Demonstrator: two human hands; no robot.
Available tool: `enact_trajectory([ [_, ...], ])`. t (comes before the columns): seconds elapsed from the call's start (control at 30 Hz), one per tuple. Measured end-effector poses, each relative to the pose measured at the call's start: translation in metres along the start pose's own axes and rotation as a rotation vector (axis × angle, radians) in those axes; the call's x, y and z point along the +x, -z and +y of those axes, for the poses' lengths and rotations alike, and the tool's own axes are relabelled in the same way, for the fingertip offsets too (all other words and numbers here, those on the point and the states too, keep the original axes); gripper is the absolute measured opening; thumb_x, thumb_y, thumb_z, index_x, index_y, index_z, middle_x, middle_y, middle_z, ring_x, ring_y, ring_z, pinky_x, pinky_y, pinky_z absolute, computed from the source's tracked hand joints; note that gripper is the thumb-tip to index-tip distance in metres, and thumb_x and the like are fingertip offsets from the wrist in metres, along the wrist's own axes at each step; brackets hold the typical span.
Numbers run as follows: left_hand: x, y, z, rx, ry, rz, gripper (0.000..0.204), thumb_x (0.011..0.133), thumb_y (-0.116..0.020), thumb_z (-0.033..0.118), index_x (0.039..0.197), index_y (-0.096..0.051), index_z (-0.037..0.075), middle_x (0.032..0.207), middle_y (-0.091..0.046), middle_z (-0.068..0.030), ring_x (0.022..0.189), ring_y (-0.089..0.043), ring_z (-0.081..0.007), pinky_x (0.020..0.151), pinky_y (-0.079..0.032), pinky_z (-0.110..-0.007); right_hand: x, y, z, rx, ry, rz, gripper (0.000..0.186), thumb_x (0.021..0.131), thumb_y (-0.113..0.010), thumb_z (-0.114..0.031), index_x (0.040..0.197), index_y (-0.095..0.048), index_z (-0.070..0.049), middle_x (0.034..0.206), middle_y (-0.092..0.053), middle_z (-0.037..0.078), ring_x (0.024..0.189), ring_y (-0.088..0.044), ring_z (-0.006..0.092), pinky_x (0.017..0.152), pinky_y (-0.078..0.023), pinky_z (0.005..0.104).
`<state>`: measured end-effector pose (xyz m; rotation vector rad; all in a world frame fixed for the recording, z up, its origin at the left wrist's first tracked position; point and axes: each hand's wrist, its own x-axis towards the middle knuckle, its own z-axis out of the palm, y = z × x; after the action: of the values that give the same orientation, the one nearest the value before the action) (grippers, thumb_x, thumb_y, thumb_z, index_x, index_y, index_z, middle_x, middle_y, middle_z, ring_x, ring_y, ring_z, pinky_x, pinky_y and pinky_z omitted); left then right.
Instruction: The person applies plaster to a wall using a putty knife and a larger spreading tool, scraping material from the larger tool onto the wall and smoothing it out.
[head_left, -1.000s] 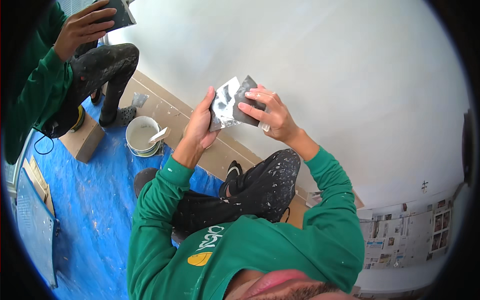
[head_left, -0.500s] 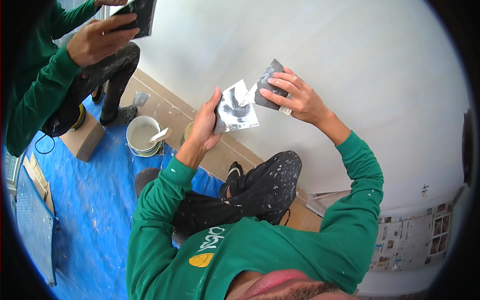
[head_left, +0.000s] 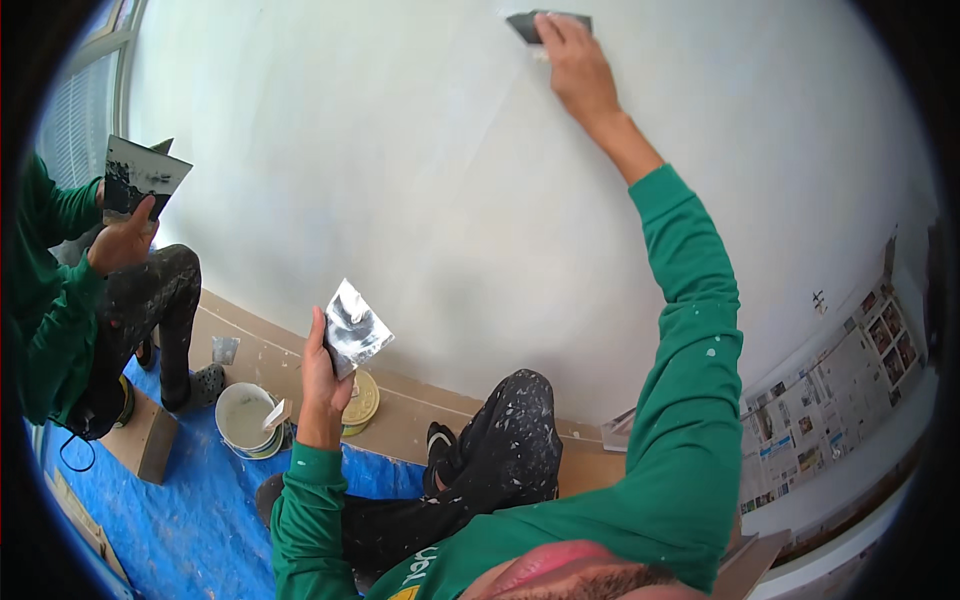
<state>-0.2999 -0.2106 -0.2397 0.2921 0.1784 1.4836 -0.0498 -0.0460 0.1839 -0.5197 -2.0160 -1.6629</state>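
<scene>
With my right arm stretched out high, my right hand (head_left: 582, 75) grips a dark flat putty spreader (head_left: 522, 27) against the white wall (head_left: 430, 180). The fingers press on the spreader's back and cover part of it. Lower and to the left, my left hand (head_left: 322, 388) holds a square metal spreader (head_left: 357, 330) from its edge, thumb up. White filler is smeared over its shiny face, which is tilted upward in front of the wall.
At the left a co-worker sits holding filler-smeared spreaders (head_left: 140, 175). Below stand a white bucket (head_left: 228, 430) with a scraper in it, a yellowish round tub (head_left: 362, 402) and a wooden box (head_left: 145, 440). Blue sheeting (head_left: 210, 510) covers the floor; newspaper (head_left: 800, 425) lies right.
My right hand has moved from beside the left spreader up to the wall with its spreader. My left hand has shifted down and left in view. The co-worker's hands appear lower and farther left.
</scene>
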Motion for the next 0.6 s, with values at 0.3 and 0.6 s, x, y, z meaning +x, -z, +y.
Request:
enact_trajectory([
  [0.3, 0.002, 0.005, 0.012, -0.049, 0.000, 0.017, 0.037, 0.103, -0.053, 0.038, 0.122, -0.061, 0.006, 0.115, -0.068, -0.0040, 0.105, -0.066, -0.0159, 0.095, -0.052, -0.033, 0.081, -0.018, 0.097, -0.323, -0.366, -0.148, 0.022, 0.090, -0.051, -0.006, 0.107, -0.062, 0.003, 0.111, -0.060, 0.020, 0.107, -0.058, 0.0353, 0.092, -0.049, 0.0462],
  [0.6, 0.008, 0.024, 0.013, -0.040, 0.030, 0.074, 0.043, 0.104, -0.049, 0.040, 0.125, -0.058, 0.003, 0.118, -0.067, -0.0073, 0.107, -0.065, -0.0192, 0.097, -0.051, -0.036, 0.022, -0.052, 0.026, -0.260, -0.307, -0.143, 0.027, 0.087, -0.054, -0.006, 0.111, -0.058, 0.005, 0.112, -0.059, 0.020, 0.108, -0.056, 0.0354, 0.092, -0.046, 0.0462],
])
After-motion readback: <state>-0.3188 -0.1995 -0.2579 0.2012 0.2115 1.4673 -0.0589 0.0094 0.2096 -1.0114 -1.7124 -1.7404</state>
